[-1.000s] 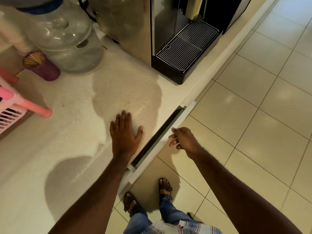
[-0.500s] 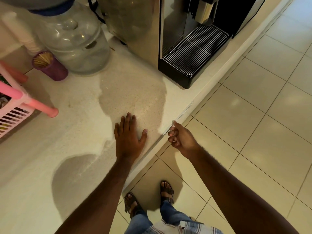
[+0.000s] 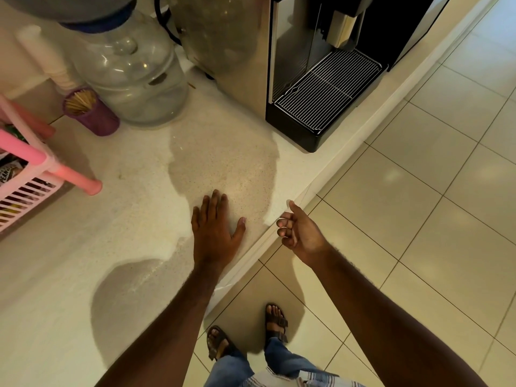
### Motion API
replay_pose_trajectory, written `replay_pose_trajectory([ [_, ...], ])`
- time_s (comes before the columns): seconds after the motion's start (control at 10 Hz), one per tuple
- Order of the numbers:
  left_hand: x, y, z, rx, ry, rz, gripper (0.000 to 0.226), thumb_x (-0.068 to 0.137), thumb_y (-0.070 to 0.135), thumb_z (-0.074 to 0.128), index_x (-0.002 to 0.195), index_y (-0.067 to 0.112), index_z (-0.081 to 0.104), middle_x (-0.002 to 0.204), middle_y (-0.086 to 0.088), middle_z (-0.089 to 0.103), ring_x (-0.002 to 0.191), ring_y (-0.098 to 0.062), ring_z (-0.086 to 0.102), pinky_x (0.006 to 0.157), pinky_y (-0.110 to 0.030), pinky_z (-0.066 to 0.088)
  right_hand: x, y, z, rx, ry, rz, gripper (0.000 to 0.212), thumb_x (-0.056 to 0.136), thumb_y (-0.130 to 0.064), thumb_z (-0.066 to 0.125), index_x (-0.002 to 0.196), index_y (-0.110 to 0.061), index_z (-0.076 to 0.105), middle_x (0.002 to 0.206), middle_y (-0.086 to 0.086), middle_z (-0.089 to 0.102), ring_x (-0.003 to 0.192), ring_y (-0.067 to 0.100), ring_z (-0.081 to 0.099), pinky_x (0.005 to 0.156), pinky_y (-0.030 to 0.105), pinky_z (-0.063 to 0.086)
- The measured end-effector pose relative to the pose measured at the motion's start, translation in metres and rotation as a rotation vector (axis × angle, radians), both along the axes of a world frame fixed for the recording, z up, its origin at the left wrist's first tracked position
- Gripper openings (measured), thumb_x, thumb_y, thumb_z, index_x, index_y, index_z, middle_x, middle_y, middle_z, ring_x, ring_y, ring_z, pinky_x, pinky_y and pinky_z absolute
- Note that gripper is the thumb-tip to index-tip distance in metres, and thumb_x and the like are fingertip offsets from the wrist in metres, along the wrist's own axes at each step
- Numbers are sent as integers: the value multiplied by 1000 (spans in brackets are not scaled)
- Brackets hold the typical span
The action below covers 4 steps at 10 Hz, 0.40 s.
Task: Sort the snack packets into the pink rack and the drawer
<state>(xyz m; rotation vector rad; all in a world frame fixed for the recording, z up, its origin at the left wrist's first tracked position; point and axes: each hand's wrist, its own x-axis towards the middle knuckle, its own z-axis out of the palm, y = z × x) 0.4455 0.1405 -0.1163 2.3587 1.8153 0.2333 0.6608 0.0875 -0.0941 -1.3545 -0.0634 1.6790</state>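
My left hand lies flat, fingers straight, on the white counter near its front edge. My right hand hovers just off that edge with most fingers curled and holding nothing; one straight finger touches the counter lip. The drawer below the counter is pushed in, showing only a thin white front strip. The pink rack stands at the far left, cut off by the frame, with a snack packet partly visible inside it.
A black coffee machine and a large clear water bottle stand at the back of the counter. A purple toothpick holder sits beside the bottle. Beige tiled floor lies to the right, my sandalled feet below.
The drawer, open a hand's width a second ago, has slid in under the counter. My right hand followed it inward and let go of its front. My left hand stayed flat.
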Motion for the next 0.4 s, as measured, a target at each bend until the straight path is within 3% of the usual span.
replay_pose_trajectory([
  [0.1, 0, 0, 1, -5, -4, -9, 78, 96, 66, 32, 158, 18, 25, 167, -5, 20, 155, -25, 12, 124, -51, 17, -3, -4, 6, -30, -89, 35, 36, 92, -53, 65, 96, -18, 58, 72, -2, 61, 53, 11, 55, 43, 21, 31],
  [0.2, -2, -2, 6, -19, 4, -14, 78, 96, 65, 32, 158, 18, 24, 167, -5, 19, 155, -25, 11, 124, -51, 15, -13, -12, 15, -16, -323, 92, 37, 93, -44, 66, 113, -15, 54, 74, -2, 57, 52, 10, 52, 45, 24, 33],
  [0.3, -1, -1, 14, -65, 19, -10, 78, 97, 64, 32, 159, 18, 22, 168, -5, 16, 155, -26, 10, 124, -51, 13, -22, -16, 24, 44, -454, 135, 36, 92, -41, 69, 113, -18, 51, 76, 0, 57, 52, 10, 53, 45, 24, 36],
  [0.4, -4, 1, 18, -106, 19, -77, 76, 98, 59, 34, 159, 18, 19, 168, -7, 13, 155, -27, 8, 125, -50, 10, -35, -21, 42, 209, -731, 320, 30, 96, -33, 67, 113, -17, 49, 86, 2, 59, 65, 11, 57, 58, 29, 48],
])
